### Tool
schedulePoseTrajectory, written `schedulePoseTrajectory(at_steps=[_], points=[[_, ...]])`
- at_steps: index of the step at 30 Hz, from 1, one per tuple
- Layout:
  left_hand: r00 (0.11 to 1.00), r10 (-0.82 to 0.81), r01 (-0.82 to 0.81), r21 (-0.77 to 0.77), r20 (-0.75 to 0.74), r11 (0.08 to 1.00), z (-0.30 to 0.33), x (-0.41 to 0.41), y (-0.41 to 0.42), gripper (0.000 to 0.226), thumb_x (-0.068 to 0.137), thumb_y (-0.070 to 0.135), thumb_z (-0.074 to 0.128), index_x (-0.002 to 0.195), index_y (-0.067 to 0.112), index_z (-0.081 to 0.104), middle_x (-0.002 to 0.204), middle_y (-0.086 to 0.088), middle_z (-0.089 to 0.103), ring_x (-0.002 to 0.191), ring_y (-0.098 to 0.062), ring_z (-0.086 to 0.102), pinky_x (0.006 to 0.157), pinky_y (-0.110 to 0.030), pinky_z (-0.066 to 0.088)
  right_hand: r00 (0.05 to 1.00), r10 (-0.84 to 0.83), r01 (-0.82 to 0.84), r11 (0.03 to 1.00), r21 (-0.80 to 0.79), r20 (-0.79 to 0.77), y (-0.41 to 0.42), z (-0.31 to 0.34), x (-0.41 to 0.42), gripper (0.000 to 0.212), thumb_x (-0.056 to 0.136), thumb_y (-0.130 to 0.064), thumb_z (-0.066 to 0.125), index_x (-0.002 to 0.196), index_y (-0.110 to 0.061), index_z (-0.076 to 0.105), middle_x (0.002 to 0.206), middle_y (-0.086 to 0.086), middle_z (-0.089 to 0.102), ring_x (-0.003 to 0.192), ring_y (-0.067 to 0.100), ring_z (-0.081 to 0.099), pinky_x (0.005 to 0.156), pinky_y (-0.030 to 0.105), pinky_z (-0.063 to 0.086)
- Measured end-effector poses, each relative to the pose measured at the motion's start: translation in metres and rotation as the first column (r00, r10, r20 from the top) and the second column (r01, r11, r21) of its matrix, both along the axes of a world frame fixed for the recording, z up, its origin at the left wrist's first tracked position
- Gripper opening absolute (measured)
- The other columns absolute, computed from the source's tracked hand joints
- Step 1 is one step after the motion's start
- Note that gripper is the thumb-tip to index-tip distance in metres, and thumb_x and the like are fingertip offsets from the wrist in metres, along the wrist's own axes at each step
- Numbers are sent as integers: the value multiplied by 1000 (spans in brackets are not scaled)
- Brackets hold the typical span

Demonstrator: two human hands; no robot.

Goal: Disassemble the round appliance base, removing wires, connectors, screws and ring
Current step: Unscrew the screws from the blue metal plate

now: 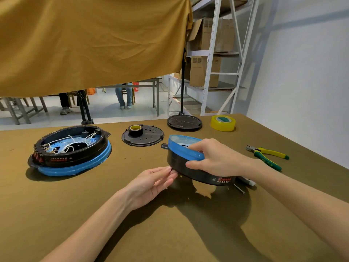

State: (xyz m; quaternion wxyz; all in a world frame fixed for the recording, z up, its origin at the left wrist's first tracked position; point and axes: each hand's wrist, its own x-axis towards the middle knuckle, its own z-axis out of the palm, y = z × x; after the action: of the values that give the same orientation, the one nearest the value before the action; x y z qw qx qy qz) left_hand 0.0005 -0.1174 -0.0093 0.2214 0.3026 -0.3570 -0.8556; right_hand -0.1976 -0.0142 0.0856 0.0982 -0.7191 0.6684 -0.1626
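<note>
A round black appliance base (200,172) with a blue film-wrapped ring (181,148) on top is lifted and tilted over the table's middle right. My right hand (213,157) grips its upper rim, fingers curled over the blue ring and thumb on the black wall. My left hand (153,183) pinches something small and dark at the base's lower left edge; what it is I cannot tell. A second base (69,148) lies on the left, opened, with white wires (73,145) and connectors inside and a blue ring beneath it.
A black perforated cover plate (151,140) carrying a black tape roll (135,130) lies behind. Farther back sit another black disc (184,122) and a yellow tape roll (223,123). Yellow-green pliers (268,156) lie at right. A screw (238,188) and a white-tipped tool (248,181) lie under the held base.
</note>
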Motion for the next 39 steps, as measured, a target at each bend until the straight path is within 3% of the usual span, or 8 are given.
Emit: schedulePoseTrajectory(at_steps=[13, 20, 25, 30, 32, 35, 37, 39], points=[[989, 116, -70, -390, 95, 918, 6, 1, 0, 29, 76, 25, 77, 99, 9, 81, 103, -17, 79, 91, -21, 79, 66, -21, 61, 995, 8, -5, 999, -34, 96, 1, 5, 0, 34, 97, -40, 66, 123, -19, 71, 107, -1, 67, 93, 22, 63, 78, 43, 55], [985, 119, -64, -380, 123, 923, 12, 2, -5, 22, 73, 24, 77, 90, 11, 84, 100, -18, 79, 86, -21, 79, 62, -20, 60, 989, 29, -20, 998, -59, 144, -1, 4, -3, 34, 97, -37, 67, 122, -15, 72, 107, 3, 69, 95, 24, 63, 80, 44, 55], [986, 117, -74, -321, 117, 944, 11, -1, -5, 24, 82, 17, 76, 103, 5, 78, 101, -17, 79, 85, -20, 79, 61, -20, 61, 985, 39, -29, 998, -61, 170, -3, 0, -9, 37, 95, -37, 69, 127, -18, 71, 114, 0, 69, 99, 21, 62, 80, 40, 57], [985, 29, 10, -230, 168, 973, -2, 6, -3, 32, 76, 13, 78, 105, -2, 78, 106, -21, 78, 88, -22, 79, 62, -22, 61, 958, 59, -7, 983, -185, 281, -2, 10, -28, 12, 95, -37, 68, 104, -28, 71, 79, -16, 65, 74, 9, 62, 63, 17, 50], [990, 33, 8, -287, 138, 958, -1, 10, -5, 28, 77, 15, 79, 102, 2, 81, 105, -21, 78, 88, -22, 78, 64, -22, 62, 949, 56, 10, 978, -209, 309, 2, 16, -38, 9, 95, -37, 69, 102, -31, 70, 76, -15, 64, 72, 8, 61, 62, 13, 48], [1000, 10, -18, -418, -21, 908, 13, 14, -9, 23, 86, 19, 77, 105, 6, 80, 99, -16, 77, 85, -19, 76, 68, -22, 62, 958, 114, -81, 988, -133, 261, 7, 8, -31, 16, 95, -39, 69, 105, -27, 73, 87, -8, 68, 80, 15, 63, 67, 25, 53], [996, -8, -40, -489, -94, 871, 26, 15, -7, 26, 86, 22, 77, 108, 8, 79, 95, -13, 76, 80, -16, 74, 67, -22, 61, 982, 150, -139, 986, -94, 118, 9, -8, -17, 20, 96, -42, 67, 105, -26, 73, 89, -6, 69, 82, 14, 62, 71, 33, 53], [992, 47, -105, -560, -116, 822, 36, 18, -3, 30, 79, 28, 80, 105, 13, 81, 92, -12, 77, 74, -14, 72, 60, -21, 59, 989, 144, -147, 984, -99, -37, 10, -24, -5, 24, 95, -46, 66, 109, -28, 72, 93, -16, 68, 85, 4, 58, 72, 29, 47]])
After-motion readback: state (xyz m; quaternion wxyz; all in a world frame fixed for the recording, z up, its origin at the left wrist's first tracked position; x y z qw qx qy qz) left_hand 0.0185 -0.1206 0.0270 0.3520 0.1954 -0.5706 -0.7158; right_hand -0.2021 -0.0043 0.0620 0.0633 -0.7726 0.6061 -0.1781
